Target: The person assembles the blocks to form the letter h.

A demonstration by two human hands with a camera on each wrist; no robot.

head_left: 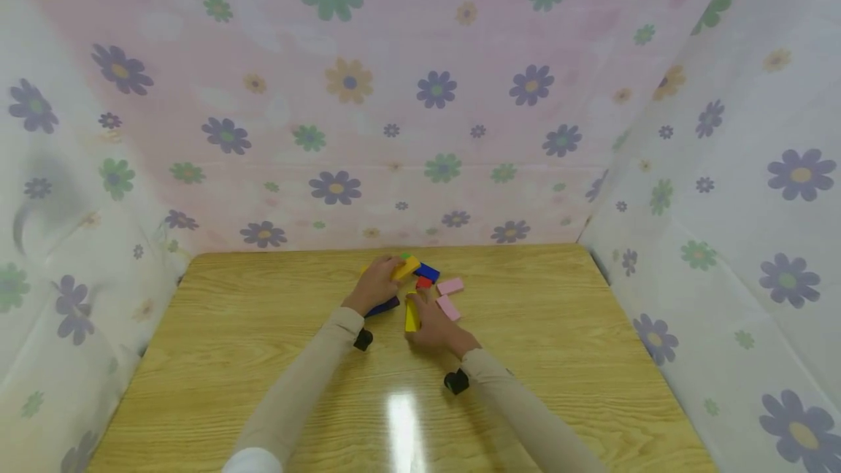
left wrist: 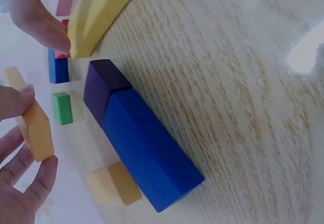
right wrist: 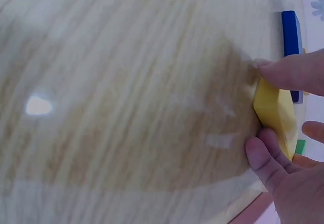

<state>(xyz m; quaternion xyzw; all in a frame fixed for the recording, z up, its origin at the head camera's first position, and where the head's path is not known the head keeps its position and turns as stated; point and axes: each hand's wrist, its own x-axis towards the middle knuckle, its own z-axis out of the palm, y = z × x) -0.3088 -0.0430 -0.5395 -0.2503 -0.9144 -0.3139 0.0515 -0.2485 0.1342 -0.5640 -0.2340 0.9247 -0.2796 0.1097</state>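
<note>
My left hand (head_left: 376, 285) pinches an orange-yellow block (left wrist: 39, 125) between thumb and fingers, at the back of the group. To its right, my right hand (head_left: 436, 323) grips a long yellow block (right wrist: 276, 105) that lies on the table. Below the left hand lie a long blue block (left wrist: 152, 148) and a purple block (left wrist: 104, 82), end to end and touching. Beside the blue one sits a tan-orange block (left wrist: 114, 183). A small green block (left wrist: 62, 108) stands farther back. Between the hands are a red block (head_left: 423, 282) and another blue block (head_left: 428, 273).
Two pink blocks (head_left: 450, 286) lie just right of the right hand. The wood-grain table (head_left: 558, 356) bears a bright light reflection near its front. Flowered cloth (head_left: 394, 152) walls stand behind and at both sides. A small black device (head_left: 456, 382) sits at each wrist.
</note>
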